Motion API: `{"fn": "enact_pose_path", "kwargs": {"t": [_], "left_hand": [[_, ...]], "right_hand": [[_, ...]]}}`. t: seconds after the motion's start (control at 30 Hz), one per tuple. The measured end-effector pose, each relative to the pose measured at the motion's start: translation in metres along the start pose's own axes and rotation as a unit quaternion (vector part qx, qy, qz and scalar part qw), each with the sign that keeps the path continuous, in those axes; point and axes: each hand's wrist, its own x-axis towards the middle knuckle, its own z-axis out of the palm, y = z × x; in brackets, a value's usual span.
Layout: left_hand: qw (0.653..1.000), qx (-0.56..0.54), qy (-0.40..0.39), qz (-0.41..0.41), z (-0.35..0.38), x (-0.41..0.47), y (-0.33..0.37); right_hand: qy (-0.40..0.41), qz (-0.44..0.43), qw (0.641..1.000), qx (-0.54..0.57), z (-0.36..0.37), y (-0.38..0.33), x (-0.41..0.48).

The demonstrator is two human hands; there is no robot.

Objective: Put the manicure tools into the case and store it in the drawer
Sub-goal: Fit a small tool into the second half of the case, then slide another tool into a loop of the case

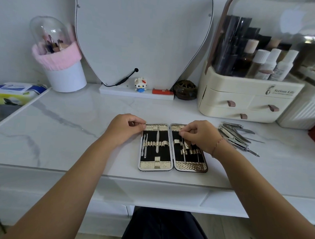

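Note:
A manicure case (pixel 172 166) lies open flat on the white marble desk near its front edge, black lining with gold bands. Three slim metal tools (pixel 157 139) sit in the loops of its left half. My left hand (pixel 125 128) rests at the case's top left corner, fingers curled on the rim. My right hand (pixel 200 134) is over the right half and pinches a thin metal tool (pixel 184 150) that runs down through the loops. A pile of loose steel tools (pixel 236 136) lies on the desk just right of the case.
A cream cosmetics organiser with small drawers (pixel 243 104) stands at the back right. A heart-shaped mirror (pixel 141 38), a small toy figure (pixel 140 85) and a pink-rimmed brush holder (pixel 63 69) line the back. A tissue pack (pixel 16 93) lies at far left. Desk drawer fronts (pixel 150 192) run below the edge.

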Motion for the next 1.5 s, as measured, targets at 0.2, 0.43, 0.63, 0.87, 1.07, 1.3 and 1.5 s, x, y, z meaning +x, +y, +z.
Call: {"fn": "enact_pose_path", "kwargs": {"t": [0.2, 0.43, 0.63, 0.87, 1.07, 1.3, 1.5], "left_hand": [[1.0, 0.0, -0.001, 0.002, 0.0, 0.0, -0.001], [1.0, -0.006, -0.003, 0.0, 0.0, 0.002, -0.002], [1.0, -0.01, -0.003, -0.001, 0.0, 0.0, -0.002], [1.0, -0.019, -0.002, 0.003, 0.0, 0.0, -0.002], [1.0, -0.017, 0.0, -0.002, 0.0, 0.001, -0.002], [1.0, -0.01, 0.004, -0.006, 0.0, 0.0, -0.001], [1.0, 0.007, 0.01, -0.004, 0.001, 0.001, -0.002]], "right_hand": [[0.103, 0.016, 0.993, 0.049, -0.024, 0.016, -0.012], [0.108, 0.137, 0.979, -0.106, -0.06, 0.067, -0.023], [0.08, 0.144, 0.98, -0.11, -0.054, 0.063, -0.019], [0.068, 0.131, 0.981, -0.129, -0.055, 0.055, -0.015], [0.054, 0.071, 0.969, 0.231, -0.04, 0.023, -0.008], [-0.043, 0.034, 0.958, 0.282, -0.002, -0.021, 0.011], [-0.088, 0.015, 0.961, 0.261, 0.029, -0.049, 0.028]]}}
